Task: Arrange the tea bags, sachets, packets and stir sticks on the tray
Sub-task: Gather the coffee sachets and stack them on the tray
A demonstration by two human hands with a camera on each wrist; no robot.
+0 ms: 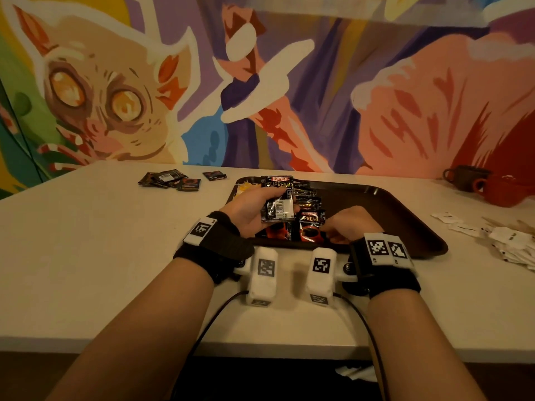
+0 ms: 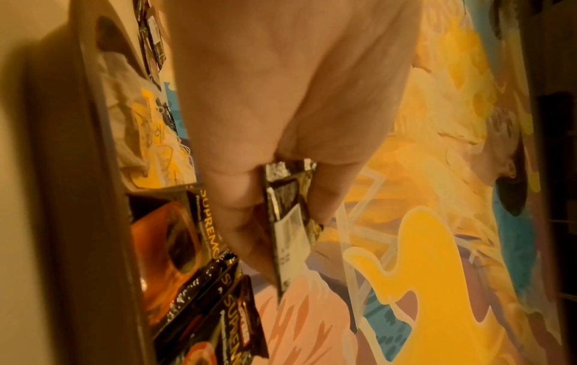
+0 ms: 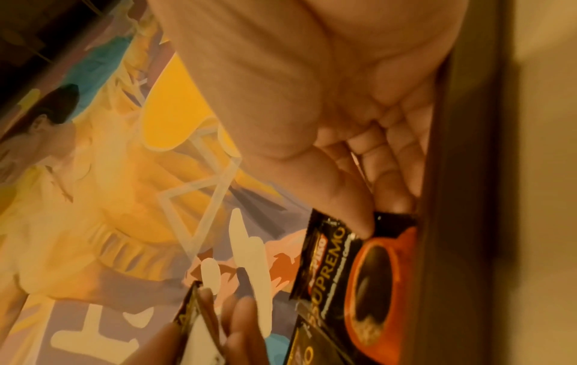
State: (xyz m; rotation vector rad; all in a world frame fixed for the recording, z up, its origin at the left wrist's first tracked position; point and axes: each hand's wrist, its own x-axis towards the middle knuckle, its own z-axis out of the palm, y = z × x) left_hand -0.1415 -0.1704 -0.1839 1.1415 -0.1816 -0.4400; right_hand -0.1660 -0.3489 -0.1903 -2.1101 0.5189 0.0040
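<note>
In the head view the left hand [image 1: 250, 211] and its held coffee packets [image 1: 277, 202] hide much of the yellow tea bags [image 1: 244, 187] at the tray [image 1: 405, 224] corner, while the right fingertips stay hidden behind the right hand [image 1: 351, 227].

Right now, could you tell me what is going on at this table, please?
A person is sorting coffee packets onto a brown tray. The left hand holds a small stack of packets above the tray, while the right hand pinches a packet lying on the tray. More dark packets wait at the table's far left, white sachets at its right.
</note>
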